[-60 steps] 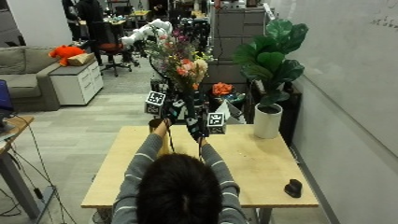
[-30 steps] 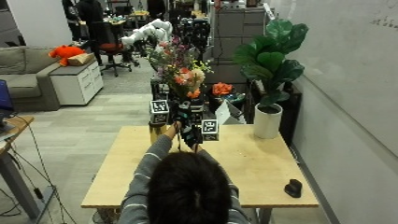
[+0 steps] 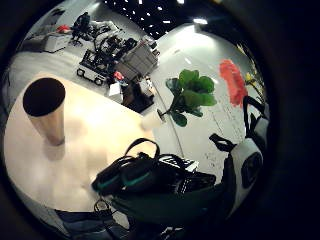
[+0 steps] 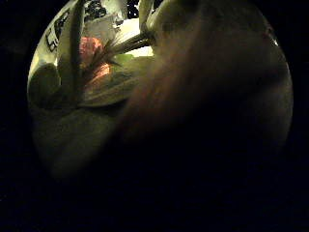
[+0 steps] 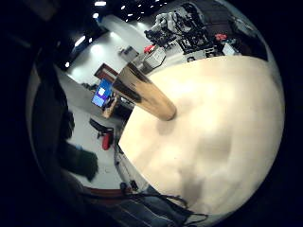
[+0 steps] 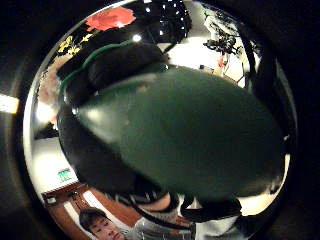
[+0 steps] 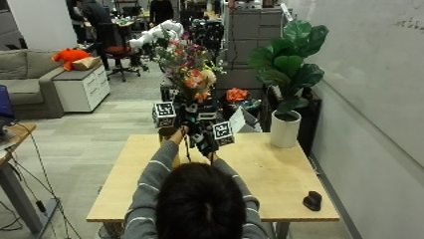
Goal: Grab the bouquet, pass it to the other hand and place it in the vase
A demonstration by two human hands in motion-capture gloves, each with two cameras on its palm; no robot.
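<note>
Both gloved hands are bunched together at the foot of the bouquet [image 7: 190, 67], held upright above the far middle of the table [image 7: 278, 174]. The left hand [image 7: 177, 130] looks curled round the stems, for its thumb-side palm view is filled with stalks and leaves pressed close. The right hand [image 7: 211, 135] sits tight against it just to the right, but whether its fingers have closed on the stems I cannot tell; its palm view shows only the other glove right up against it. That uncertainty is the risk, as I see it: if one hand lets go before the other has truly taken hold, the bunch could slide down or tip over. The blooms stand tall and heavy above the hands, so a low grip may let the heads sway. The vase [image 3: 45, 112], narrow at the foot and wider at the mouth, stands on the table to the left, mostly hidden behind the left forearm from above. Stems brought in at a slant could knock that rim and topple it. The potted plant [image 7: 289, 74] at the far right corner stands well apart.
</note>
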